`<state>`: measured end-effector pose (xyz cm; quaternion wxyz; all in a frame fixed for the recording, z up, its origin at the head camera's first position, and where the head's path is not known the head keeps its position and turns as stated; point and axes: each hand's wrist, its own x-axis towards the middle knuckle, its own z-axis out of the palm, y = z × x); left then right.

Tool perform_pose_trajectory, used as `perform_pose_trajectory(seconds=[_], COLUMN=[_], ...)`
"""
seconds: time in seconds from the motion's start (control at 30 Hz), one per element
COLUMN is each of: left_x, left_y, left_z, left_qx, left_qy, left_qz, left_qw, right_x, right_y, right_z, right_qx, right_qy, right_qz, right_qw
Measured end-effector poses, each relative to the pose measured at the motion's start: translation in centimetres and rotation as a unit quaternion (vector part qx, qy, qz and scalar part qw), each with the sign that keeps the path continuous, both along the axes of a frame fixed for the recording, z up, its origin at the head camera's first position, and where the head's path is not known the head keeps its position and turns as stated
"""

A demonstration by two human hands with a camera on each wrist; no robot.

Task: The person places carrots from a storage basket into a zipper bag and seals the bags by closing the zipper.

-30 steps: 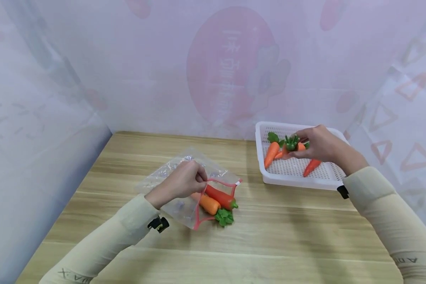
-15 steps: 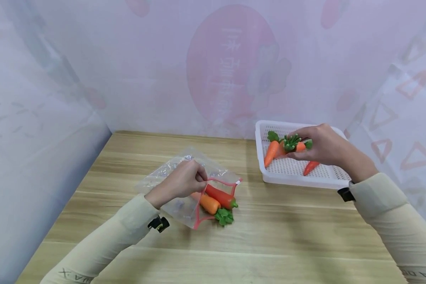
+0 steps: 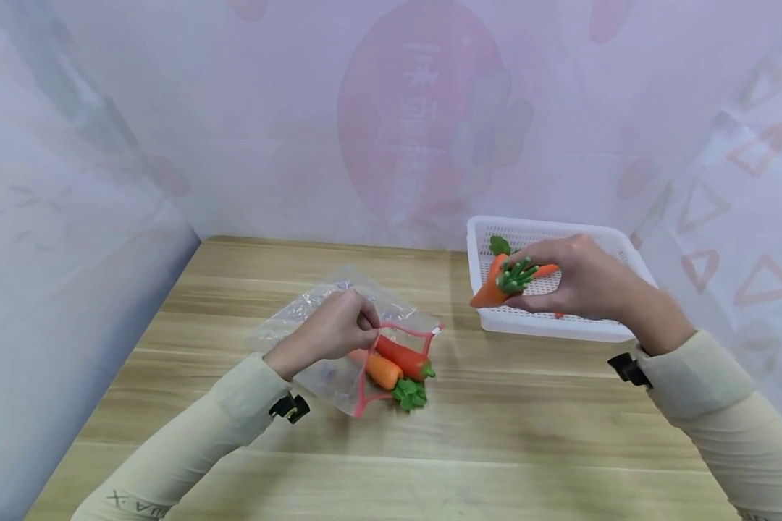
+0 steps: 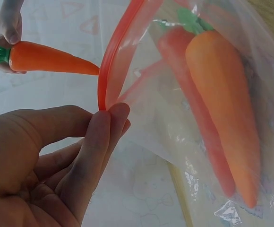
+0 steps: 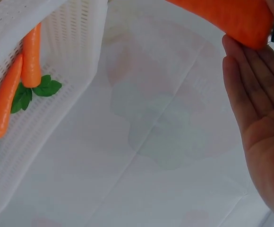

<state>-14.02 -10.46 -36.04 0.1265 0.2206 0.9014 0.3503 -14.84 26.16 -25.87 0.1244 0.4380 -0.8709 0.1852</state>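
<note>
My left hand (image 3: 329,327) pinches the red-edged mouth of a clear zip bag (image 4: 109,61) between thumb and fingers. Inside the bag lie an orange carrot (image 4: 224,94) and a red chili pepper (image 3: 404,358); the chili's green stem and the carrot's leafy top (image 3: 409,394) poke out of the mouth. My right hand (image 3: 589,278) grips a large carrot (image 4: 52,59) near its green stem end, over the basket's front left rim. In the head view its tip points left, towards the bag.
A white perforated basket (image 3: 554,329) stands at the back right of the wooden table (image 3: 463,463). Two leafy carrots (image 5: 31,56) lie in it, plus a red piece (image 3: 559,315) mostly hidden under my right hand. White printed sheets (image 3: 274,145) wall the table in.
My right hand has lifted the large carrot from the basket and moved it left, swinging its tip over the front left rim. The left hand and bag stay put.
</note>
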Motion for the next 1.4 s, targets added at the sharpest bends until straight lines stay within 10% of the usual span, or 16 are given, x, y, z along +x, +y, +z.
perform_pose_trajectory(seconds=[0.7, 1.4], left_x=[0.2, -0.3], left_y=[0.2, 0.5], left_z=[-0.9, -0.8], left_qx=[0.017, 0.018], left_qy=[-0.005, 0.009], left_qz=[-0.01, -0.017], left_qw=[0.9998, 0.9996], right_x=[2.0, 2.2], right_y=[-4.4, -7.9], right_z=[-4.2, -11.0], right_qx=[-0.053, -0.133], right_qy=[-0.055, -0.093], right_qz=[0.117, 0.129], right_qw=[0.9902, 0.9782])
